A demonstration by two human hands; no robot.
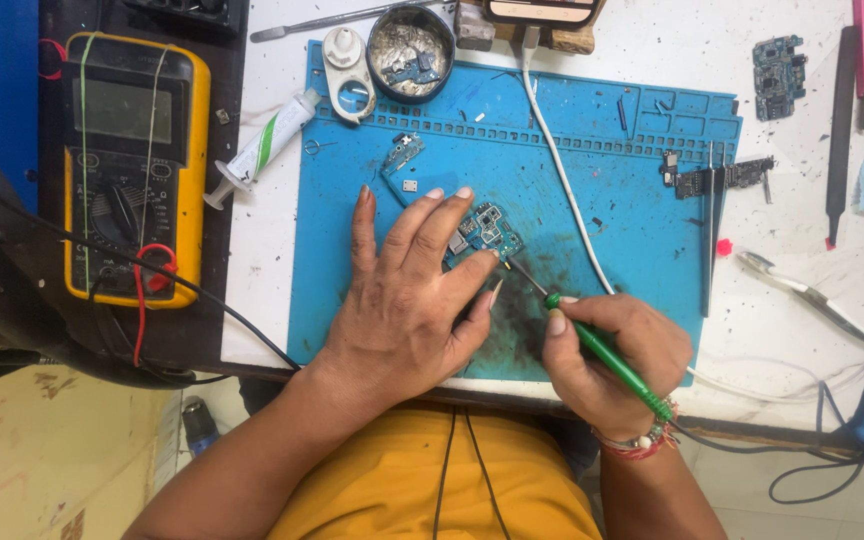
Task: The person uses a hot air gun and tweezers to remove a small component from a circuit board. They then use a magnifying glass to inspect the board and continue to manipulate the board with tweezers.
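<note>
Left hand (402,300): lies flat on the blue work mat (632,180), fingers (422,225) spread, the fingertips pressing down on the small circuit board (487,232).
Right hand (607,350): fingers pinched round the green-handled soldering iron (607,355), held like a pen; a beaded band sits at the wrist.
Iron tip: reaches up and left to the lower right edge of the circuit board, just beside the left thumb.
Circuit board: near the middle of the mat, partly under the left fingertips.
Mat: lies on the white table (802,300), dark smudges below the board.
Further parts: a second small board piece (402,153) just above the left hand; a round tin (411,52) at the mat's top edge; a syringe tube (262,148) to its left.
Left side: a yellow multimeter (132,165) with a red lead.
Right side: tweezers (709,235) lie on the mat's right part, another board (778,65) well apart on the table.
</note>
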